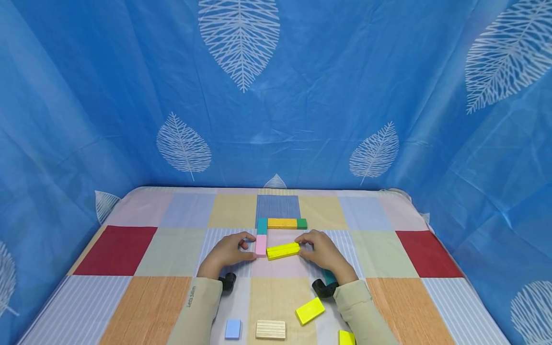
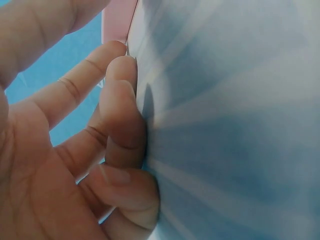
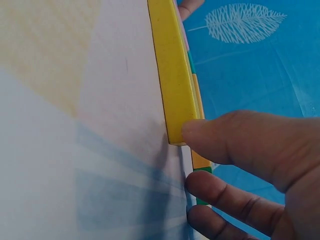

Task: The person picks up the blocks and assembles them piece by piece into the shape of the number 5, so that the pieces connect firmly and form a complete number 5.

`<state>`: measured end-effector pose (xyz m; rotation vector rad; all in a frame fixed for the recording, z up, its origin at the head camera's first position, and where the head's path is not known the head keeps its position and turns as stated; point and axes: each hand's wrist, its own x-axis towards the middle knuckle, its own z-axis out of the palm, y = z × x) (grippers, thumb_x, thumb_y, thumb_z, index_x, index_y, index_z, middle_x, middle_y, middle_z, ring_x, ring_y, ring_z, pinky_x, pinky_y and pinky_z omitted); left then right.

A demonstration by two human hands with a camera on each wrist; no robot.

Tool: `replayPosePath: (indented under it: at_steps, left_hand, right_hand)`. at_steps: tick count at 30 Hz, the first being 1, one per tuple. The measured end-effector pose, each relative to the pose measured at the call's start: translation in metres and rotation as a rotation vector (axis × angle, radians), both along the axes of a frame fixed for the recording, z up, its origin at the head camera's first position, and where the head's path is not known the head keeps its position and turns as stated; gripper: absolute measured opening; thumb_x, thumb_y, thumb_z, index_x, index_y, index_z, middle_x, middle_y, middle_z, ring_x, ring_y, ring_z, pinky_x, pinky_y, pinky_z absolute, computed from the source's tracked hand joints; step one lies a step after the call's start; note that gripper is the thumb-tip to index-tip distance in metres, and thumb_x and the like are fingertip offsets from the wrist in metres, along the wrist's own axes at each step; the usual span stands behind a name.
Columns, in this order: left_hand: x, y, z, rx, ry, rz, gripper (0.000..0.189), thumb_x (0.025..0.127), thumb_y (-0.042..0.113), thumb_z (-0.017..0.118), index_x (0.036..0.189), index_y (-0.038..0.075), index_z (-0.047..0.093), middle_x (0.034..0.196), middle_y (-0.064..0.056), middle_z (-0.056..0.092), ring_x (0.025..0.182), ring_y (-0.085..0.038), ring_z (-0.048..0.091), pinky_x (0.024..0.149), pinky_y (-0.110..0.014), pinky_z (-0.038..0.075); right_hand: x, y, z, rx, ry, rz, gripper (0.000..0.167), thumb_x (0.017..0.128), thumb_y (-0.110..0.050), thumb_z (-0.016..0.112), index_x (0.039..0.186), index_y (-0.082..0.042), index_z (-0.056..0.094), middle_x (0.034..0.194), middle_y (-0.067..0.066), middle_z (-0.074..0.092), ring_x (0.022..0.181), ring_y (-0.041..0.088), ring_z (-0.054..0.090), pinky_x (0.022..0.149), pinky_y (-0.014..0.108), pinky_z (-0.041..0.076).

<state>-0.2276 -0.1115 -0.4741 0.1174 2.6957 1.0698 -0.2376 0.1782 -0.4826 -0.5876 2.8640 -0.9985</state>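
My left hand [image 1: 230,250] is beside the pink block [image 1: 260,245], its thumb and index fingertips at the block's left side. Its other fingers [image 2: 125,112] bend loosely and meet the cloth. A long yellow block [image 1: 282,251] lies slightly slanted, its left end against or very near the pink block's near right side; I cannot tell if they touch. My right hand [image 1: 321,250] pinches its right end between thumb and finger. Beyond the pink block, a teal block [image 1: 262,226], an orange-yellow block [image 1: 282,224] and a green block [image 1: 302,224] join into a corner.
Nearer me lie a yellow block [image 1: 309,311], a striped wooden block [image 1: 270,329], a light blue block [image 1: 233,329] and another yellow block [image 1: 346,338] cut by the frame edge. A teal block [image 1: 329,276] is partly hidden by my right wrist. A blue curtain [image 1: 276,120] surrounds the cloth-covered table.
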Motion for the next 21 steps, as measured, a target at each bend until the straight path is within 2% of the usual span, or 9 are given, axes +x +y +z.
replayPosePath:
  at_steps: [8,13,18,21]
  left_hand:
    - [0.000,0.004,0.002,-0.010,0.000,-0.007,0.046,0.087,0.017,0.092,0.130,0.012,0.075,0.093,-0.001,0.059,0.086,-0.020,0.054,0.074,-0.032,0.046]
    - [0.000,0.003,0.004,0.002,0.004,-0.018,0.048,0.087,0.016,0.091,0.132,0.011,0.073,0.093,-0.001,0.059,0.086,-0.020,0.053,0.076,-0.033,0.046]
    - [0.003,-0.005,0.004,0.048,-0.003,-0.032,0.057,0.088,0.017,0.090,0.140,0.007,0.068,0.099,-0.002,0.063,0.088,-0.020,0.054,0.081,-0.035,0.049]
    - [0.006,-0.010,0.003,0.088,-0.012,-0.048,0.063,0.090,0.018,0.089,0.145,0.005,0.063,0.104,-0.004,0.065,0.088,-0.020,0.055,0.083,-0.037,0.051]
  right_hand:
    - [0.002,0.003,0.001,0.005,-0.008,-0.011,0.023,0.094,-0.002,0.079,0.115,-0.009,0.081,0.104,0.002,0.070,0.098,0.021,0.062,0.095,0.048,0.054]
    - [0.001,0.009,0.002,-0.005,-0.015,0.035,0.026,0.095,-0.004,0.079,0.121,-0.007,0.078,0.110,0.006,0.072,0.102,0.026,0.064,0.098,0.050,0.054]
    - [-0.001,0.019,0.003,-0.096,-0.042,0.089,0.032,0.099,-0.006,0.077,0.130,-0.001,0.073,0.120,0.015,0.071,0.111,0.036,0.066,0.102,0.055,0.054]
    - [-0.001,0.026,0.001,-0.151,-0.071,0.064,0.033,0.102,-0.006,0.074,0.134,0.000,0.071,0.128,0.018,0.070,0.119,0.040,0.065,0.106,0.058,0.052]
